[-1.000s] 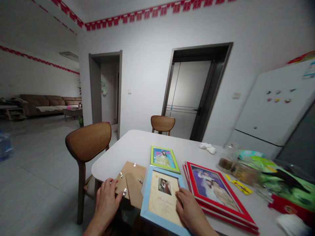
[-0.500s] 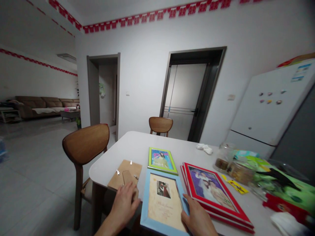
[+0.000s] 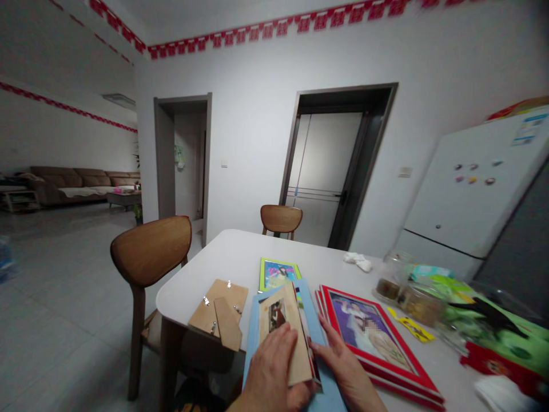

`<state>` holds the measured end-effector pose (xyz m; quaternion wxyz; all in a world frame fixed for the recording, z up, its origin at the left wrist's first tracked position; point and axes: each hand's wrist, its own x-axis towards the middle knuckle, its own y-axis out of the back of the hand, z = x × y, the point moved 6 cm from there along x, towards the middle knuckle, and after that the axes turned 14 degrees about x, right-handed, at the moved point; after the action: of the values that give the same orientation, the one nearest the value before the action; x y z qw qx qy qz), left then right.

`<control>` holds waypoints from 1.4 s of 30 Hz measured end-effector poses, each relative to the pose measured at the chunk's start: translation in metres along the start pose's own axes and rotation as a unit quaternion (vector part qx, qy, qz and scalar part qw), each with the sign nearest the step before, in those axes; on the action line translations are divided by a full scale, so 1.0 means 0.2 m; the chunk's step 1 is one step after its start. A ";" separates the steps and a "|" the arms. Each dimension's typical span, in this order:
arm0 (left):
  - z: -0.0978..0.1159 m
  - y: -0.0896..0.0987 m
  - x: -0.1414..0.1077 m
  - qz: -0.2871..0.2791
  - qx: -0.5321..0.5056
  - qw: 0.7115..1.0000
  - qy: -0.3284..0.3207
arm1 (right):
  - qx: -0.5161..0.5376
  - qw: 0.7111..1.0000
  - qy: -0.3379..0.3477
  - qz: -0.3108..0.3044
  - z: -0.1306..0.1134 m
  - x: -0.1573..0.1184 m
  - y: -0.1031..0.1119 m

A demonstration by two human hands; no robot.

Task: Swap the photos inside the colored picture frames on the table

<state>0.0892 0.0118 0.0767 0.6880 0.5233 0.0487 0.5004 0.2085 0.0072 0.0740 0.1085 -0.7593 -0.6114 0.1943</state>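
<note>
White walls (image 3: 249, 126), edged near the top by a red border (image 3: 282, 27), back the scene, with a grey doorway (image 3: 165, 160) left of centre and a pale door (image 3: 330, 149) in a dark frame right of centre. At right, a white fridge (image 3: 458, 212); at far left, a brown sofa (image 3: 90, 178) on grey floor (image 3: 68, 274). Two wooden chairs (image 3: 150, 249) flank a white table (image 3: 231, 252) under dim light.

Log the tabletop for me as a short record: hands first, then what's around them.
Left hand: over the skewed cream printed insert
Right hand: at the insert's right edge
Beneath insert: light-blue photo frame
Left of frame: brown backing board with metal clips
Right of frame: stacked red photo frames
Beyond: lime-green photo frame, partly covered
</note>
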 end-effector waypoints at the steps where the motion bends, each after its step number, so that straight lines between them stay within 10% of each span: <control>1: 0.03 0.03 0.01 0.042 0.004 0.999 -0.021 | 0.003 1.000 0.008 0.002 0.00 0.00 -0.01; 5: -0.03 0.16 -0.01 0.150 0.004 0.988 0.029 | -0.033 0.999 0.028 0.016 0.04 0.07 0.05; 10: -0.36 0.28 -0.12 0.202 -0.074 0.952 0.216 | -0.197 0.979 0.053 0.021 0.11 0.17 0.25; 19: -0.68 0.16 -0.31 0.178 -0.190 0.903 0.341 | -0.527 0.841 0.112 0.050 0.13 0.25 0.33; 32: -0.78 -0.10 -0.39 0.135 -0.417 0.795 0.420 | -0.624 0.771 0.122 0.024 0.15 0.26 0.32; 42: -0.77 -0.13 -0.37 0.142 -0.393 0.800 0.430 | -0.635 0.762 0.125 0.018 0.15 0.26 0.31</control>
<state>-0.0223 0.0618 -0.0459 0.6643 -0.0596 0.0637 0.7423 0.2598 0.0403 0.0128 -0.3270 -0.6826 -0.5623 -0.3331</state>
